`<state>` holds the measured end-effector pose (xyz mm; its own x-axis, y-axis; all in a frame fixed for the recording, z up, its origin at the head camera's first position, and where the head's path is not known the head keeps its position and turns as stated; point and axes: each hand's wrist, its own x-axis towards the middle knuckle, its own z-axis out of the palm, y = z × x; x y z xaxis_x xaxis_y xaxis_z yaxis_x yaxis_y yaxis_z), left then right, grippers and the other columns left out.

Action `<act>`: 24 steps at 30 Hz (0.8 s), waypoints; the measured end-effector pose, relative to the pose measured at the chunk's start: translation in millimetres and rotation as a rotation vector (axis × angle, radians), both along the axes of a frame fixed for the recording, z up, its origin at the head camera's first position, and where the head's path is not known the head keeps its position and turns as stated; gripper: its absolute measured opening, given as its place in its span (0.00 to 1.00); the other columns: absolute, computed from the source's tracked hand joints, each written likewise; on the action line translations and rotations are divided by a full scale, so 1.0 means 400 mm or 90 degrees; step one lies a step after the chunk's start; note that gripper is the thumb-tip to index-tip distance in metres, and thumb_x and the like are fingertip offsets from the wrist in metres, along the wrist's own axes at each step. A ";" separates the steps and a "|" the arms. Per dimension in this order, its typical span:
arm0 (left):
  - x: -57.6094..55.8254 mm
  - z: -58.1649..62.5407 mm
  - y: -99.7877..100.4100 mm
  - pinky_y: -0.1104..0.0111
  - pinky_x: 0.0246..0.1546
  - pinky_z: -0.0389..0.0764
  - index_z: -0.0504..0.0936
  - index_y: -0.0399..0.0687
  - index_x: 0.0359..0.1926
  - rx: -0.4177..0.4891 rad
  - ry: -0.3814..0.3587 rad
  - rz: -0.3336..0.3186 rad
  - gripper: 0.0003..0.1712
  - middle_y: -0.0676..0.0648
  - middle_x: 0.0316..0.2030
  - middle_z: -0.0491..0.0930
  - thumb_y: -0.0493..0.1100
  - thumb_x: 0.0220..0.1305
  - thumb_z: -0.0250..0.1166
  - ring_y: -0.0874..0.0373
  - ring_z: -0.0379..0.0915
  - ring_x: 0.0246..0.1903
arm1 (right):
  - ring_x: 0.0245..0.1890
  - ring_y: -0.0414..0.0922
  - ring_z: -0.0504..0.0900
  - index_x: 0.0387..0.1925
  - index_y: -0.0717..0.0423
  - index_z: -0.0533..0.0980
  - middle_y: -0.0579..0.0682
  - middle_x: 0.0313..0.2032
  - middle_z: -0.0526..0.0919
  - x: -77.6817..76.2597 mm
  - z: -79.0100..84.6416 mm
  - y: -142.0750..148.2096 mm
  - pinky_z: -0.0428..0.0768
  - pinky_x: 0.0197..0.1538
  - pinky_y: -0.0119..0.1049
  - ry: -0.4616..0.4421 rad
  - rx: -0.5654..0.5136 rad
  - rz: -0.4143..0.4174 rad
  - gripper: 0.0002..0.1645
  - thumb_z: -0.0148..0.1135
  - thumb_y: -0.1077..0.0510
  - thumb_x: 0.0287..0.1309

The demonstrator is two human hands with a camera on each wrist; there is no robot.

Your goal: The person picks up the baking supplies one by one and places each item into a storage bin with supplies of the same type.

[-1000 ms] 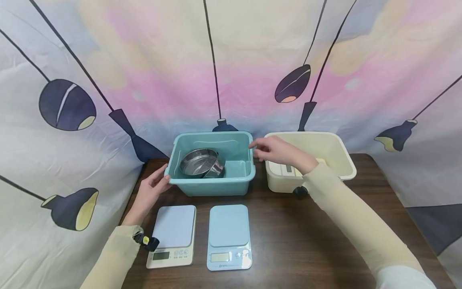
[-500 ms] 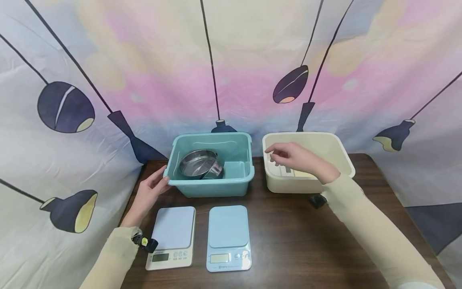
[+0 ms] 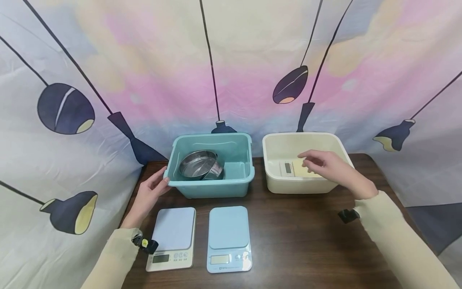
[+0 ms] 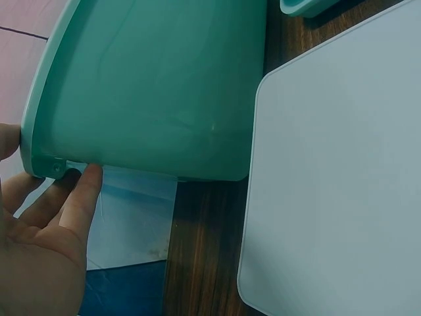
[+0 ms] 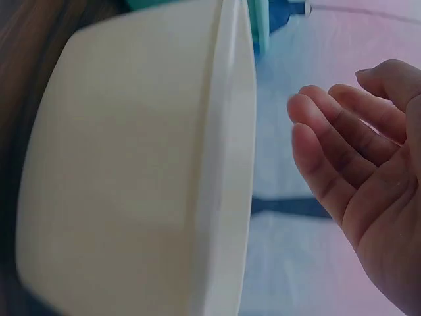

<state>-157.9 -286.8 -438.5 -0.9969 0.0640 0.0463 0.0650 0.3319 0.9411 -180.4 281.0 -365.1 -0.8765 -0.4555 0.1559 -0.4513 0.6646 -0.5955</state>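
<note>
My left hand (image 3: 149, 194) grips the left front corner of the teal basin (image 3: 213, 189), thumb at the rim and fingers underneath, as the left wrist view shows. Inside that basin lie a round metal sieve (image 3: 198, 162) and a small metal cup-like piece (image 3: 215, 171). Over the cream basin (image 3: 299, 186) hovers my right hand (image 3: 326, 164), fingers loosely bent, holding nothing. Below it in the cream basin lies a kitchen scale with a yellow plate (image 3: 303, 168) and a small display. The right wrist view has the hand (image 5: 368, 151) beyond the cream rim.
Two more kitchen scales lie flat in front of the teal basin: a white one (image 3: 173, 228) by my left wrist and a light blue one (image 3: 229, 228) to its right. Behind the dark wooden table (image 3: 299, 237) hangs a patterned cloth (image 3: 162, 80).
My right hand has moved right, from the teal basin's right rim to above the cream basin's right part. The left hand has stayed on the teal basin's corner.
</note>
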 end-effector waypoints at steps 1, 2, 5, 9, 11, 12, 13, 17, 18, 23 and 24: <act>0.000 0.000 0.000 0.74 0.53 0.82 0.60 0.43 0.80 0.001 0.000 0.000 0.36 0.31 0.74 0.65 0.48 0.80 0.59 0.78 0.80 0.47 | 0.35 0.44 0.86 0.58 0.59 0.81 0.50 0.40 0.88 0.006 -0.003 0.017 0.86 0.39 0.36 0.000 0.007 -0.011 0.16 0.62 0.61 0.74; 0.000 -0.001 -0.001 0.74 0.53 0.83 0.60 0.42 0.80 0.002 0.001 0.001 0.36 0.31 0.74 0.65 0.48 0.80 0.59 0.78 0.80 0.47 | 0.36 0.44 0.86 0.59 0.59 0.81 0.50 0.40 0.88 0.011 -0.005 0.034 0.86 0.39 0.36 0.002 0.015 -0.023 0.16 0.62 0.60 0.74; 0.000 0.000 -0.001 0.75 0.52 0.83 0.60 0.42 0.80 0.004 0.004 0.003 0.36 0.30 0.73 0.65 0.48 0.80 0.59 0.77 0.80 0.47 | 0.37 0.45 0.85 0.60 0.59 0.81 0.51 0.41 0.87 0.024 -0.014 0.089 0.84 0.37 0.37 0.009 0.042 -0.058 0.17 0.62 0.59 0.74; -0.002 0.000 0.000 0.77 0.51 0.82 0.60 0.41 0.80 0.007 0.007 0.001 0.36 0.30 0.73 0.65 0.47 0.80 0.59 0.77 0.80 0.47 | 0.35 0.43 0.84 0.60 0.60 0.81 0.56 0.43 0.88 0.040 -0.032 0.165 0.82 0.33 0.35 0.045 0.067 -0.112 0.18 0.63 0.58 0.73; -0.003 0.000 0.000 0.78 0.51 0.82 0.60 0.41 0.80 0.008 0.008 -0.001 0.36 0.29 0.73 0.65 0.47 0.80 0.59 0.77 0.80 0.47 | 0.34 0.37 0.81 0.59 0.61 0.81 0.58 0.44 0.87 0.045 -0.044 0.200 0.81 0.33 0.34 0.074 0.069 -0.136 0.18 0.64 0.60 0.71; -0.003 0.000 0.000 0.78 0.51 0.82 0.60 0.41 0.80 0.008 0.008 -0.001 0.36 0.29 0.73 0.65 0.47 0.80 0.59 0.77 0.80 0.47 | 0.34 0.33 0.80 0.58 0.62 0.81 0.59 0.45 0.87 0.047 -0.049 0.216 0.80 0.33 0.33 0.084 0.068 -0.149 0.18 0.64 0.60 0.71; -0.003 0.001 0.001 0.78 0.50 0.82 0.60 0.41 0.80 0.008 0.008 -0.001 0.36 0.29 0.73 0.65 0.48 0.80 0.59 0.77 0.80 0.47 | 0.33 0.30 0.79 0.58 0.63 0.81 0.61 0.45 0.86 0.049 -0.055 0.231 0.79 0.33 0.32 0.087 0.065 -0.161 0.18 0.64 0.60 0.71; -0.001 0.002 0.002 0.78 0.50 0.82 0.60 0.42 0.80 0.006 0.005 0.001 0.35 0.30 0.73 0.66 0.48 0.80 0.59 0.77 0.80 0.47 | 0.30 0.27 0.79 0.60 0.66 0.79 0.66 0.47 0.84 0.050 -0.075 0.274 0.78 0.29 0.33 0.070 0.060 -0.199 0.20 0.63 0.59 0.72; -0.001 0.003 0.002 0.78 0.50 0.82 0.60 0.42 0.80 0.007 0.004 0.002 0.35 0.30 0.73 0.66 0.48 0.80 0.59 0.77 0.80 0.47 | 0.29 0.30 0.80 0.61 0.66 0.78 0.66 0.47 0.84 0.050 -0.079 0.281 0.78 0.29 0.34 0.054 0.063 -0.205 0.21 0.62 0.58 0.73; 0.002 0.002 0.004 0.77 0.51 0.83 0.60 0.40 0.80 0.009 0.004 0.001 0.36 0.29 0.73 0.65 0.48 0.80 0.59 0.78 0.80 0.47 | 0.31 0.48 0.85 0.68 0.70 0.70 0.68 0.47 0.81 0.049 -0.102 0.305 0.80 0.30 0.40 -0.008 0.081 -0.209 0.30 0.60 0.55 0.75; 0.002 0.002 0.004 0.77 0.51 0.83 0.60 0.40 0.80 0.010 0.004 0.001 0.36 0.29 0.73 0.64 0.47 0.80 0.59 0.78 0.80 0.47 | 0.31 0.48 0.85 0.70 0.70 0.67 0.68 0.46 0.82 0.049 -0.107 0.308 0.81 0.30 0.40 -0.021 0.078 -0.211 0.32 0.59 0.55 0.75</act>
<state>-157.2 -285.0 -437.8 -0.9966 0.0623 0.0535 0.0706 0.3170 0.9458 -160.8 404.0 -407.9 -0.9835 -0.1586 0.0865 -0.1804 0.8393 -0.5128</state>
